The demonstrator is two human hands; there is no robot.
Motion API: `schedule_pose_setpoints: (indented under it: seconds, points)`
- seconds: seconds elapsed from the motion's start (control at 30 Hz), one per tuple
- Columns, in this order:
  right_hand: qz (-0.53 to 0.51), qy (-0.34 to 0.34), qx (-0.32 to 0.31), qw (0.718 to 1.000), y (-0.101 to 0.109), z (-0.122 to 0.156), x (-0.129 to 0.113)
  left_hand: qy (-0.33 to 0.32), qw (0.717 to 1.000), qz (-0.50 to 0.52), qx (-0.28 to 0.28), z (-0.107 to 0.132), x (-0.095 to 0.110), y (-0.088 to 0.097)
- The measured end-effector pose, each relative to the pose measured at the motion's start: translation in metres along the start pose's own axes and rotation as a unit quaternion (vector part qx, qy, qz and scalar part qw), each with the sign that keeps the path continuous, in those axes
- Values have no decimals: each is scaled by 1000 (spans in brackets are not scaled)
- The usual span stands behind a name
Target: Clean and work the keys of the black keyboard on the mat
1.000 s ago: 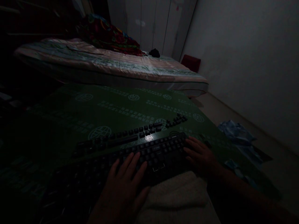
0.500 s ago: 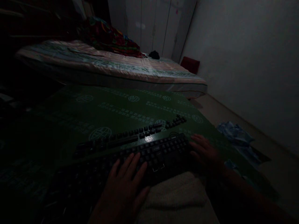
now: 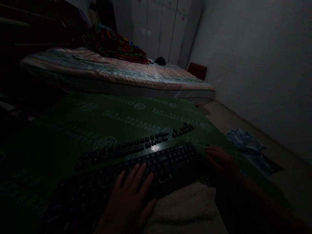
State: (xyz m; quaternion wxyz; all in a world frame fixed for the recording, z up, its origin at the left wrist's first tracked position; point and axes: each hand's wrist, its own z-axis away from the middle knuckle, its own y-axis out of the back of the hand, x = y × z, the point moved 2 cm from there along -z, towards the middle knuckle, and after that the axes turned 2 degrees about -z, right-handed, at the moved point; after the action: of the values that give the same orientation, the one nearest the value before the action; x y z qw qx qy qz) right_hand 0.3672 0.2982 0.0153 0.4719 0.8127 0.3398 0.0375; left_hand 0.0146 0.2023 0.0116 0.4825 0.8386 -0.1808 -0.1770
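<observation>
A black computer keyboard (image 3: 170, 159) lies at a slant on a green surface, with some keycaps off and a wire bar showing near its right part. My left hand (image 3: 130, 191) rests on the keyboard, fingers spread and stretched over the keys. Off the keyboard's right end is my right hand (image 3: 219, 159), its fingers stretched out, holding nothing I can see. Loose black keycaps (image 3: 148, 143) stand in uneven rows behind the keyboard, a long spacebar (image 3: 130, 151) among them. Dim light hides much of the keyboard's left part.
A light cloth (image 3: 182, 208) lies at the keyboard's front edge. The green printed sheet (image 3: 122, 125) reaches back toward a bed (image 3: 131, 74) with a red patterned blanket (image 3: 114, 47). Crumpled blue-white fabric (image 3: 246, 139) lies at the right, near the wall (image 3: 255, 65).
My right hand has moved right, away from the keyboard's right edge. My left hand stays spread on the keys. The view has tipped slightly upward.
</observation>
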Motion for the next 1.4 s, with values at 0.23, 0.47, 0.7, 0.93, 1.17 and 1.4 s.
schedule_pose_setpoints:
  seconds: [0.23, 0.47, 0.7, 0.93, 1.17, 1.4]
  points:
    - [-29, -18, 1, 999, -6, -33, 9, 3, 1000, -2, -15, 5, -3, -4]
    - [29, -71, -78, 994, -21, -92, 24, -7, 1000, -24, -6, 6, -2, -3]
    - [117, -167, -142, 969, -46, -157, 44, -13, 1000, -23, -3, 7, -2, 0]
    - [148, -245, -210, 935, -74, -192, 53, -19, 1000, -23, -9, 7, -5, 0]
    - [160, -287, -251, 910, -89, -201, 53, -36, 998, -54, -11, 8, -5, 0]
    - [172, -308, -276, 894, -98, -204, 56, -23, 999, -40, -25, 6, -5, -1]
